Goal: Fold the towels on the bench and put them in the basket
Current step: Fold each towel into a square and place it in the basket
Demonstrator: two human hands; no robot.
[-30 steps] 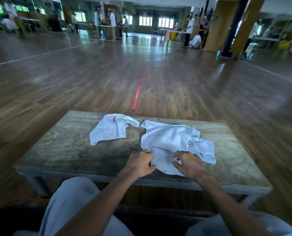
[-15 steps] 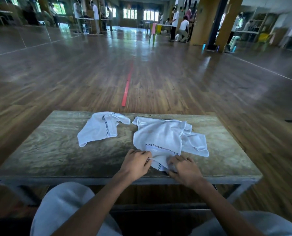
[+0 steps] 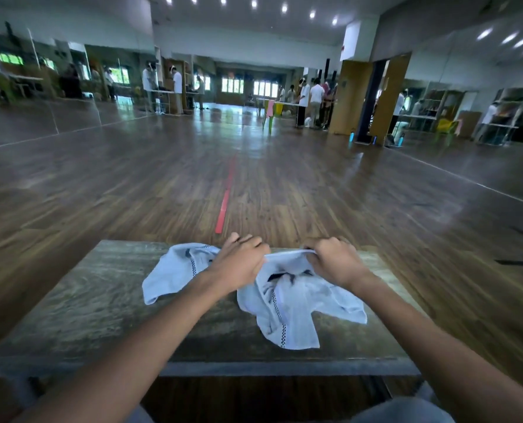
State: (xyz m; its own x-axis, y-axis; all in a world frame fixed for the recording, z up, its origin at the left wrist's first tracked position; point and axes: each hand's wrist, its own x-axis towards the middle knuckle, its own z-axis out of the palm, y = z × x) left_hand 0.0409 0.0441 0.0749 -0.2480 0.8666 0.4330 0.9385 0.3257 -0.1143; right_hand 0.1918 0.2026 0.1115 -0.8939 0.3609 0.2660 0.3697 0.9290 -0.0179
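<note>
Hands, left (image 3: 239, 264) and right (image 3: 335, 262), pinching near towel (image 3: 297, 303) at centre; second towel (image 3: 174, 270) unfolded, basket unseen.

Head view, facing forward (slightly down), close over bench (image 3: 101, 306)

Both forearms bare to the frame edge; no sleeves, watch, rings or gloves visible. Left hand (image 3: 239, 264) and right hand (image 3: 335, 262) bare, knuckles and fingers (image 3: 244, 239) partly motion-blurred. Lower edge: light grey fabric over the knees (image 3: 403, 412), plain, no markings legible.
</note>
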